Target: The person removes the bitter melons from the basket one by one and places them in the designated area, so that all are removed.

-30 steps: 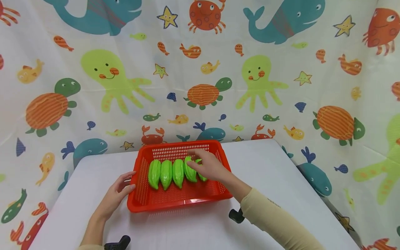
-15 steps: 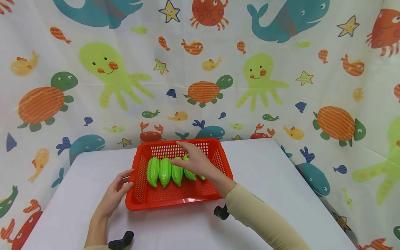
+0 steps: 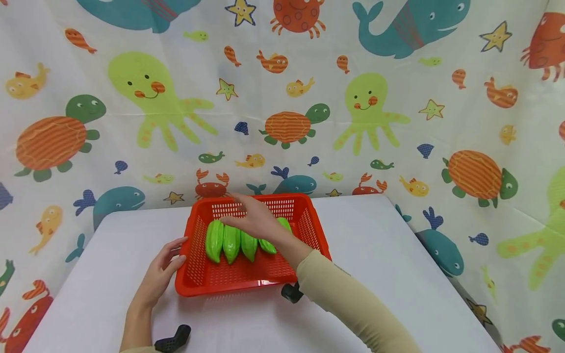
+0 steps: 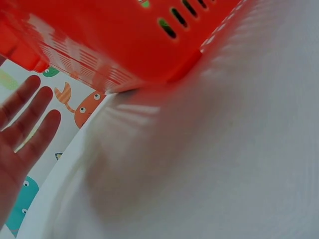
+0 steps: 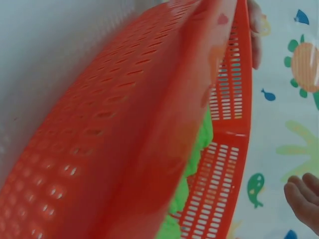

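Note:
Several bright green ridged vegetables (image 3: pixel 231 242) (image 5: pixel 203 134) lie side by side in a red perforated basket (image 3: pixel 220 289) (image 4: pixel 114 40) (image 5: pixel 124 149). My left hand (image 3: pixel 160 274) (image 4: pixel 22 134) is at the basket's left rim, fingertips at its edge, fingers extended and apart in the left wrist view. Over the basket, above the vegetables, hovers my right hand (image 3: pixel 253 218) (image 5: pixel 304 201), fingers loosely extended and holding nothing; it hides parts of some vegetables. Fingers of the left hand (image 5: pixel 255 35) also show at the basket's far edge in the right wrist view.
A white table (image 3: pixel 366 255) carries the basket. Behind it hangs a white cloth (image 3: pixel 247 110) printed with sea animals. A black wrist device (image 3: pixel 173 339) is by the left forearm, another (image 3: pixel 292 292) under the right wrist, near the basket's front edge.
My right hand has moved left over the basket, uncovering the rightmost vegetable. The left hand stays at the left rim. The head view has shifted slightly.

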The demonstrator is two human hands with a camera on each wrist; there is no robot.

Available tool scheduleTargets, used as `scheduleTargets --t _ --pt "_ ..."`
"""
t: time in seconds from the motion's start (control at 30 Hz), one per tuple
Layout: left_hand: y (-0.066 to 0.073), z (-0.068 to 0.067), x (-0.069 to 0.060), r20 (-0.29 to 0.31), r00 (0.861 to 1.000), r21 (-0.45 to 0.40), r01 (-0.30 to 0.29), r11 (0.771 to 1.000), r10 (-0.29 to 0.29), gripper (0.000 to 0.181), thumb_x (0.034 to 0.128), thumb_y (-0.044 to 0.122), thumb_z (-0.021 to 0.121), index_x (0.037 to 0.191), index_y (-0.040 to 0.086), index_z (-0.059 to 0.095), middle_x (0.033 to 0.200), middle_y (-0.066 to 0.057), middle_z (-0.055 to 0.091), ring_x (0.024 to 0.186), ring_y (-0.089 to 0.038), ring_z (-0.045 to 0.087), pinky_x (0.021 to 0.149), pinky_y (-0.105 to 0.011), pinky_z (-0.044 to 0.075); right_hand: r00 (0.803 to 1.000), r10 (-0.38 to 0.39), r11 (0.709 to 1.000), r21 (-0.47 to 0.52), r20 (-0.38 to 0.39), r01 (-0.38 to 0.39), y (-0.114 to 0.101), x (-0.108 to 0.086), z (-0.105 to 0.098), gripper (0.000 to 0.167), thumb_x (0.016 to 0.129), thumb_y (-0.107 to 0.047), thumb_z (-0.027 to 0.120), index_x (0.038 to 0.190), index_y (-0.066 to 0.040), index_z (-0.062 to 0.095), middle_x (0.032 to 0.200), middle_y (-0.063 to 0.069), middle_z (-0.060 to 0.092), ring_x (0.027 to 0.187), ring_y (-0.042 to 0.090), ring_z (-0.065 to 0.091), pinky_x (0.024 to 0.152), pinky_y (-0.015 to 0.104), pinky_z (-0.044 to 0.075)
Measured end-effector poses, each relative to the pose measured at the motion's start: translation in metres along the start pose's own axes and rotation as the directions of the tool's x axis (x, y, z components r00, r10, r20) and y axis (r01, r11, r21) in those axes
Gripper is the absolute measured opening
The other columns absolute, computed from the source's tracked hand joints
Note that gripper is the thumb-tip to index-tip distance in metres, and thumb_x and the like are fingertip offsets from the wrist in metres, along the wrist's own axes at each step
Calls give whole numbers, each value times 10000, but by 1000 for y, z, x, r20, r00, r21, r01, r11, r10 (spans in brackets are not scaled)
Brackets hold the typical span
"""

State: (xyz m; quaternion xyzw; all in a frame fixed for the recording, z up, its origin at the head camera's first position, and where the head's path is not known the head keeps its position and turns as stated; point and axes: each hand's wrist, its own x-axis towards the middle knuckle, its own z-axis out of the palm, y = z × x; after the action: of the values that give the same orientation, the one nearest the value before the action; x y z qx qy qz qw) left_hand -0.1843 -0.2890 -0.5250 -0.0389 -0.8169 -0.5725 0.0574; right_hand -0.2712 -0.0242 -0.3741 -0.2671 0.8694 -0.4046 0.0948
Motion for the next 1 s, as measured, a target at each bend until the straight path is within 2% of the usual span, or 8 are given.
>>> scheduleTargets --t 0.23,0.47,0.67,0.83,1.0 --pt "3 -3 -3 0 1000 16 6 1000 -6 536 1004 312 520 1500 187 363 1451 -123 409 1177 25 425 860 -215 496 1000 -6 1000 13 -5 6 -10 14 6 690 909 -441 668 1504 -220 396 1470 -47 468 1274 209 511 991 378 464" --pt "4 -5 -3 -2 1000 21 -6 1000 6 534 1003 308 524 1501 192 366 1454 -109 410 1179 23 434 867 -223 499 1000 1 999 48 18 -1 -14 29 12 663 923 -401 665 1497 -197 404 1445 19 500 1277 225 509 965 352 478" --pt "6 -4 -2 4 1000 33 7 999 -7 542 1003 329 525 1502 194 363 1469 -108 404 1184 15 423 865 -204 488 999 2 999 43 51 -5 -12 41 15 638 934 -347 664 1496 -190 408 1449 70 497 1269 212 512 965 346 477" --pt "6 -2 -2 9 1000 32 5 999 -5 540 1004 336 524 1501 196 365 1475 -97 402 1195 3 422 869 -188 477 998 7 1000 20 56 -8 -6 51 18 659 927 -339 675 1509 -230 386 1443 43 503 1274 216 511 986 368 467" --pt "5 -1 -3 7 1000 28 5 1000 -6 537 1002 326 526 1498 195 369 1470 -87 407 1188 10 431 869 -195 483 997 -2 1000 -6 78 2 -1 57 23 647 926 -336 678 1500 -222 403 1447 37 497 1270 217 511 999 368 457"
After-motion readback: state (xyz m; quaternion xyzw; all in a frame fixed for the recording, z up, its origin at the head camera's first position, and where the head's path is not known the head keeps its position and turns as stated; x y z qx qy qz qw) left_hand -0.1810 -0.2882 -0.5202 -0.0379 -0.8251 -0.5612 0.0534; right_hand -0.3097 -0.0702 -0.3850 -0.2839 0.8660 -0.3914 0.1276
